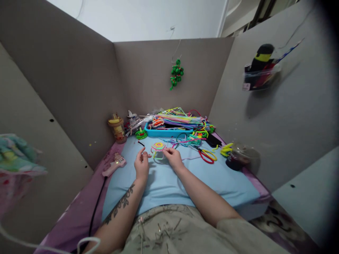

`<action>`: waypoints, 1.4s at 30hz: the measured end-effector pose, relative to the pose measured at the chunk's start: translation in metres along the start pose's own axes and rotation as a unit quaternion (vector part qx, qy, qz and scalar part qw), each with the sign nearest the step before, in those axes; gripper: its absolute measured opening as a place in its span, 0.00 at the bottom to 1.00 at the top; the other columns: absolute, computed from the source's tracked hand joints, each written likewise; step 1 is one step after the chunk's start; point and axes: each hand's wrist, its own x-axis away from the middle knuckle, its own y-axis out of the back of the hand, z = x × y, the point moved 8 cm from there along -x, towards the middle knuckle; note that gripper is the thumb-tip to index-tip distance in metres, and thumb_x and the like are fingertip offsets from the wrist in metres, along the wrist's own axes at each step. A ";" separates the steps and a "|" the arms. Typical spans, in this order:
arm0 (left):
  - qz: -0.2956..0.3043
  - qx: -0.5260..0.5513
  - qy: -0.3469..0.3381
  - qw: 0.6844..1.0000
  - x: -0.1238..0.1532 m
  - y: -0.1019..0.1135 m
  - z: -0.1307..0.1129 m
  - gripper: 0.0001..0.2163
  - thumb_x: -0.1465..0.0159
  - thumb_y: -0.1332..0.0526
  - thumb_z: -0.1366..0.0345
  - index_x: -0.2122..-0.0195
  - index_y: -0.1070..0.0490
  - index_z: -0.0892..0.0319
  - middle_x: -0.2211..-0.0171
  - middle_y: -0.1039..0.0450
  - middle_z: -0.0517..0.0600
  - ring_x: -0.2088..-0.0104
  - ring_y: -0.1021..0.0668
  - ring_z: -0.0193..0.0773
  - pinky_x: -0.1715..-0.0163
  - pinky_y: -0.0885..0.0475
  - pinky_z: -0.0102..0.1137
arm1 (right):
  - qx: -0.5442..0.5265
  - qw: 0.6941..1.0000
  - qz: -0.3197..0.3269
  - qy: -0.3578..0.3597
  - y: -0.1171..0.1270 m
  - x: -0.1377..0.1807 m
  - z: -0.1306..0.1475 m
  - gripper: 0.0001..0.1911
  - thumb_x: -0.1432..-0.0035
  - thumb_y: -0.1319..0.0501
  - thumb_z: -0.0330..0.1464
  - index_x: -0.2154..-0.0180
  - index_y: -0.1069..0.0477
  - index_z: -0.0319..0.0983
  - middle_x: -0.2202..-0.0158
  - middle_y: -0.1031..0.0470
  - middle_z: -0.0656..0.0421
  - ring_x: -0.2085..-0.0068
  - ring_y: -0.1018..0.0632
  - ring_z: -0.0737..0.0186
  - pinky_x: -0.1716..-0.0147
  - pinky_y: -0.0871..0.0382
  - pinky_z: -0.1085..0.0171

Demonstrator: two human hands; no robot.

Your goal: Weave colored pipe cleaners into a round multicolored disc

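view: head
woven disc [158, 146]: pink and yellow, low over the blue surface [185, 183], at the middle of it
left hand [141, 165]: fingers half curled, tips just beside the disc's left edge; whether they grip it cannot be told
right hand [172, 157]: fingertips pinched narrow on the disc's right edge
tray [166, 133]: blue, behind the disc, piled with pipe cleaners [180, 120]
scissors [208, 156]: flat, right of the right hand
glue gun [115, 164]: pink, left of the left hand

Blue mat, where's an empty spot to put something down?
The near right of the blue mat is bare, below the scissors and dark bowl. A strip between the glue gun and left hand too. By the blue tray it's crowded with pipe cleaners.
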 end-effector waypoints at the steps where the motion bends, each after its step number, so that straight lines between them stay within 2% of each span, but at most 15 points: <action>1: 0.004 -0.003 -0.010 1.000 0.000 -0.002 -0.002 0.21 0.40 0.46 0.56 0.49 0.36 0.61 0.68 0.25 0.53 0.64 0.24 0.39 0.62 0.31 0.34 | 0.001 1.000 0.001 0.006 0.000 0.000 0.000 0.14 0.55 0.40 0.41 0.76 0.28 0.35 0.81 0.33 0.62 0.77 0.34 0.69 0.75 0.41 0.68; 3: 0.031 -0.008 -0.024 0.999 0.000 -0.010 -0.005 0.23 0.43 0.42 0.58 0.47 0.38 0.59 0.64 0.25 0.53 0.62 0.24 0.39 0.61 0.32 0.33 | 0.005 1.000 0.005 0.015 -0.001 0.000 0.001 0.15 0.54 0.40 0.42 0.76 0.28 0.35 0.81 0.33 0.62 0.76 0.34 0.68 0.75 0.41 0.68; 5: 0.086 0.006 -0.024 0.996 -0.001 -0.025 -0.006 0.25 0.45 0.39 0.60 0.46 0.38 0.58 0.61 0.26 0.54 0.60 0.24 0.39 0.60 0.32 0.33 | 0.010 1.000 0.008 0.019 -0.002 0.000 0.002 0.15 0.54 0.40 0.42 0.75 0.29 0.35 0.80 0.33 0.62 0.76 0.34 0.68 0.75 0.40 0.68; 8: 0.158 0.057 -0.025 0.986 -0.006 -0.044 -0.008 0.21 0.46 0.38 0.61 0.51 0.32 0.58 0.56 0.27 0.55 0.57 0.25 0.41 0.58 0.32 0.33 | 0.016 0.999 0.005 0.030 -0.001 0.001 0.006 0.15 0.53 0.41 0.41 0.75 0.29 0.35 0.80 0.33 0.62 0.76 0.34 0.68 0.74 0.40 0.68; 10: 0.188 0.076 -0.011 0.979 -0.012 -0.054 -0.005 0.16 0.48 0.37 0.60 0.59 0.26 0.60 0.60 0.25 0.54 0.59 0.25 0.42 0.58 0.31 0.34 | 0.023 0.999 -0.002 0.039 0.001 0.001 0.010 0.14 0.53 0.41 0.41 0.75 0.29 0.35 0.79 0.33 0.62 0.76 0.34 0.68 0.74 0.40 0.68; 14: 0.225 0.112 0.024 0.968 -0.023 -0.064 0.003 0.14 0.50 0.36 0.60 0.63 0.25 0.62 0.66 0.23 0.53 0.63 0.24 0.41 0.60 0.30 0.35 | 0.042 0.998 -0.007 0.049 0.004 0.001 0.012 0.14 0.52 0.42 0.41 0.76 0.30 0.35 0.79 0.33 0.61 0.75 0.34 0.67 0.74 0.39 0.68; 20: 0.186 0.123 0.047 0.974 -0.028 -0.055 0.010 0.13 0.53 0.33 0.62 0.66 0.23 0.61 0.67 0.23 0.53 0.65 0.23 0.41 0.60 0.30 0.35 | 0.128 0.986 0.008 0.106 0.000 0.002 0.017 0.12 0.49 0.43 0.39 0.73 0.27 0.38 0.74 0.29 0.59 0.70 0.30 0.64 0.68 0.37 0.66; 25: 0.126 0.157 0.082 0.976 -0.036 -0.039 0.015 0.16 0.55 0.32 0.61 0.65 0.23 0.61 0.66 0.23 0.54 0.66 0.23 0.40 0.62 0.29 0.34 | 0.203 0.970 0.022 0.132 0.007 0.000 0.019 0.10 0.47 0.44 0.35 0.65 0.26 0.41 0.66 0.24 0.57 0.64 0.27 0.60 0.61 0.36 0.62; 27: 0.085 0.178 0.103 0.975 -0.042 -0.030 0.021 0.18 0.57 0.31 0.61 0.65 0.24 0.62 0.67 0.23 0.54 0.68 0.23 0.38 0.63 0.29 0.34 | 0.265 0.951 0.013 0.156 0.017 -0.003 0.026 0.10 0.46 0.45 0.34 0.64 0.26 0.42 0.64 0.24 0.56 0.62 0.27 0.59 0.59 0.38 0.61; 31: 0.025 0.239 0.126 0.963 -0.050 -0.020 0.030 0.21 0.59 0.30 0.60 0.63 0.25 0.63 0.65 0.23 0.55 0.68 0.23 0.36 0.61 0.30 0.34 | 0.408 0.894 -0.007 0.183 0.041 -0.012 0.038 0.11 0.44 0.46 0.31 0.64 0.26 0.41 0.64 0.25 0.55 0.61 0.28 0.57 0.58 0.41 0.59; 35: 0.018 0.247 0.123 0.961 -0.051 -0.020 0.031 0.22 0.59 0.30 0.60 0.63 0.25 0.64 0.65 0.23 0.55 0.67 0.23 0.37 0.60 0.30 0.34 | 0.479 0.854 -0.083 0.182 0.064 -0.020 0.052 0.08 0.46 0.43 0.31 0.69 0.24 0.40 0.62 0.28 0.51 0.56 0.33 0.53 0.58 0.43 0.57; 36: 0.020 0.241 0.121 0.963 -0.051 -0.020 0.031 0.22 0.60 0.30 0.60 0.63 0.25 0.64 0.65 0.23 0.55 0.66 0.23 0.37 0.60 0.30 0.34 | 0.475 0.855 -0.101 0.181 0.066 -0.022 0.055 0.08 0.47 0.43 0.31 0.71 0.24 0.40 0.62 0.28 0.50 0.56 0.33 0.52 0.59 0.43 0.56; 38: 0.021 0.236 0.123 0.964 -0.050 -0.020 0.031 0.22 0.60 0.29 0.60 0.64 0.25 0.64 0.66 0.23 0.55 0.66 0.23 0.38 0.60 0.30 0.35 | 0.425 0.880 -0.115 0.175 0.064 -0.027 0.060 0.09 0.48 0.43 0.31 0.73 0.24 0.38 0.65 0.29 0.50 0.60 0.32 0.54 0.60 0.41 0.57; 40: 0.017 0.255 0.134 0.957 -0.050 -0.020 0.032 0.21 0.60 0.29 0.61 0.64 0.25 0.63 0.67 0.23 0.54 0.67 0.23 0.38 0.61 0.30 0.35 | 0.323 0.926 -0.117 0.158 0.058 -0.033 0.060 0.10 0.48 0.44 0.33 0.72 0.25 0.38 0.70 0.29 0.53 0.65 0.31 0.58 0.62 0.39 0.59; 42: 0.016 0.289 0.145 0.946 -0.050 -0.021 0.034 0.20 0.59 0.29 0.62 0.64 0.25 0.63 0.67 0.23 0.54 0.68 0.23 0.37 0.60 0.30 0.35 | 0.182 0.968 -0.132 0.111 0.051 -0.038 0.054 0.10 0.50 0.43 0.36 0.72 0.26 0.37 0.74 0.29 0.56 0.69 0.30 0.61 0.66 0.36 0.61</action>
